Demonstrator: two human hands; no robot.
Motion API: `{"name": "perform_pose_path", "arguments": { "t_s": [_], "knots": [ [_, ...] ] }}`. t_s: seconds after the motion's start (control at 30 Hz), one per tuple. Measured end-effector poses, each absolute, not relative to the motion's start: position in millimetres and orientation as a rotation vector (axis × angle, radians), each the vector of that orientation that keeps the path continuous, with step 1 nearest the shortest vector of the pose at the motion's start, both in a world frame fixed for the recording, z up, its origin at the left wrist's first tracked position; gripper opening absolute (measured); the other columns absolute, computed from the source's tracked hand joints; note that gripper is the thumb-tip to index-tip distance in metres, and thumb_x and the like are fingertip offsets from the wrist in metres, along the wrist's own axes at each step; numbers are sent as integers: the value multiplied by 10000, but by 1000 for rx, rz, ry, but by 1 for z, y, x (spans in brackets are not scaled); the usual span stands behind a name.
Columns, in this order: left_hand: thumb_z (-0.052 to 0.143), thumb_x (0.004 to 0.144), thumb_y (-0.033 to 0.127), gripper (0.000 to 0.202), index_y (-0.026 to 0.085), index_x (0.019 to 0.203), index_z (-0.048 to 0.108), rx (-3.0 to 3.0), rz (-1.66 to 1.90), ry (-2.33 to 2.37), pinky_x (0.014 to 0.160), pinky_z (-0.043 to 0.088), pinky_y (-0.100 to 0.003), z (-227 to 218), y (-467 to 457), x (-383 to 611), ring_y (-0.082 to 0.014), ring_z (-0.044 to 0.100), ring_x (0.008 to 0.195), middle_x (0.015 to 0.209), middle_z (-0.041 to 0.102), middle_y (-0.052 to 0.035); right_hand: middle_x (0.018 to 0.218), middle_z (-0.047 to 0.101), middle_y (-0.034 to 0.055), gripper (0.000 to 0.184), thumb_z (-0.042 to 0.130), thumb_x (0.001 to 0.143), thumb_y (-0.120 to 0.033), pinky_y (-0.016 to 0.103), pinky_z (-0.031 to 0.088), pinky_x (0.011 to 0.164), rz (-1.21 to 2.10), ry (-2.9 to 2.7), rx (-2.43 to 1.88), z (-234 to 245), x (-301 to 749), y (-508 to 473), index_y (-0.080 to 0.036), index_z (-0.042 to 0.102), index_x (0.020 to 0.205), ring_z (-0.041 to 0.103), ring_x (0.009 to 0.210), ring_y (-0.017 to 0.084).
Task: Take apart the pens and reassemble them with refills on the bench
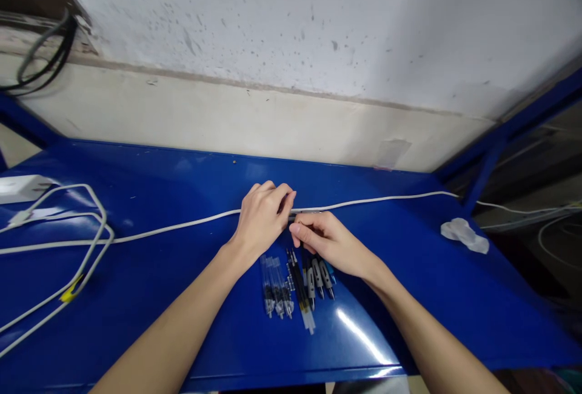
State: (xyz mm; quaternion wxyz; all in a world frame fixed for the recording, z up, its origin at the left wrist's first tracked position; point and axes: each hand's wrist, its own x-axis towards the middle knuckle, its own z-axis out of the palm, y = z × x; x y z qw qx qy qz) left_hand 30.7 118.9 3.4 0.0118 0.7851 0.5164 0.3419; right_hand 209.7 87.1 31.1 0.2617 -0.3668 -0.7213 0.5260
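Along the back of the blue table (395, 242), a white cable (386, 199) runs from side to side, passing behind or beneath the hands, which hide part of it. At the left it bends into loose loops, with a yellow tag (70, 292) on them and a white block (22, 188) near the edge; a crumpled white piece (464, 235) lies far right. In front of the hands, pen parts lie grouped: clear barrels (276, 285) with dark sections showing through their walls, slim dark refills (299, 285) just beside them, then grey pen pieces (311, 285) partly under the right hand (325, 239). Its thumb and fingers are bent together near a slim grey piece, mostly hidden; the left hand (267, 211) curls its fingers away from view. Whether either grips anything, I cannot tell.
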Motion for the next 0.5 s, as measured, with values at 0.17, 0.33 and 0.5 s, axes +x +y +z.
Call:
{"name": "perform_pose_path", "arguments": {
  "t_s": [0.17, 0.33, 0.5],
  "knots": [
    [490, 1047, 278, 266, 197, 865, 668, 2435, 1089, 1623, 737, 396, -334, 2, 119, 31, -180, 564, 721, 762, 667, -24, 651, 482, -57, 321, 688, 943, -430, 253, 302, 570, 1470, -1934, -1009, 27, 210, 88, -183, 592, 761, 395, 588, 96],
    [498, 1043, 272, 256, 195, 861, 662, 2432, 1078, 1630, 739, 396, -339, 3, 119, 32, -187, 574, 735, 756, 666, -23, 637, 497, -59, 293, 743, 895, -436, 246, 302, 538, 1482, -1973, -1067, 27, 214, 90, -187, 622, 796, 395, 565, 95],
    [493, 1041, 278, 264, 200, 854, 662, 2424, 1089, 1650, 738, 393, -338, 2, 119, 30, -189, 566, 724, 744, 652, -20, 585, 487, -53, 395, 674, 944, -465, 248, 294, 534, 1457, -2016, -1072, 28, 216, 90, -172, 616, 686, 379, 539, 89]
  ]
}}
